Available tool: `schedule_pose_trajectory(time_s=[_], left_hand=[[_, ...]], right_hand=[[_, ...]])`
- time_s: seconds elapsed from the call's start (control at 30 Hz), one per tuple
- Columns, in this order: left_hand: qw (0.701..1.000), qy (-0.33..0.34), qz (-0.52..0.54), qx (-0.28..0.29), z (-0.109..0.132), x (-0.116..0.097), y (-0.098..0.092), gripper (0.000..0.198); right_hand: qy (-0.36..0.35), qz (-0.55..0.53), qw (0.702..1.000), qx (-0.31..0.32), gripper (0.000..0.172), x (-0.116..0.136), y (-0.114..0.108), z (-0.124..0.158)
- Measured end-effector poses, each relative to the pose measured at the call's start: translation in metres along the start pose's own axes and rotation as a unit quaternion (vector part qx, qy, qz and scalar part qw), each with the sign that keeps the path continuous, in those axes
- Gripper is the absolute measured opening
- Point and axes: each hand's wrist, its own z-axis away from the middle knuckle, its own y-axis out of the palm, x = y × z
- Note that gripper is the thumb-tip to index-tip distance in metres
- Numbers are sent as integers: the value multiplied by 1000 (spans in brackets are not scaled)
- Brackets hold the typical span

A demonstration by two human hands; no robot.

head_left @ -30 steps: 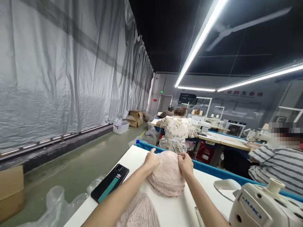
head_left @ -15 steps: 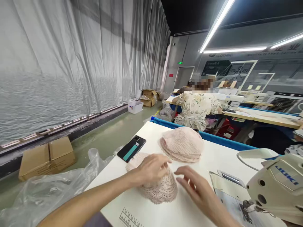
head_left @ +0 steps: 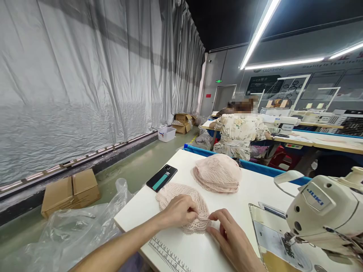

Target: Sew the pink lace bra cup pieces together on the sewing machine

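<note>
A near pile of pink lace pieces (head_left: pixel 181 193) lies on the white table (head_left: pixel 255 192). My left hand (head_left: pixel 178 210) rests on top of it with fingers curled, pinching the lace at its right edge. My right hand (head_left: pixel 228 230) meets it there, fingertips pinched on the same edge of the pile. A second, taller stack of pink lace pieces (head_left: pixel 217 173) sits farther back on the table, untouched.
A black phone (head_left: pixel 162 177) lies at the table's left edge. A cream Juki sewing machine (head_left: pixel 323 211) stands at the right. A ruler scale (head_left: pixel 167 257) is printed near the front edge. Clear plastic sheeting (head_left: pixel 70 234) and a cardboard box (head_left: pixel 70 190) lie on the floor. A person (head_left: pixel 239 130) sits ahead.
A second ago both hands held the far stack. They let it go and came back to the near pile, where they now pinch its right edge. The view tilted down.
</note>
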Motion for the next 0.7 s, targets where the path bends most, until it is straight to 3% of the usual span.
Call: schedule_pose_trajectory(time_s=[0.2,0.4,0.53,0.7], left_hand=[[995,-33,82,-34,-6,7,4,16],[987,-76,126,-58,-11,19,4,21],[991,-44,126,-14,-2,14,-4,16],[995,3,86,47,5,5,-3,6]], right_hand=[[-40,79,996,-28,12,0,4,-3],[-112,126,986,12,19,5,1,-7],[-121,139,983,14,29,5,1,-14],[-107,107,987,51,27,7,-3,-27]])
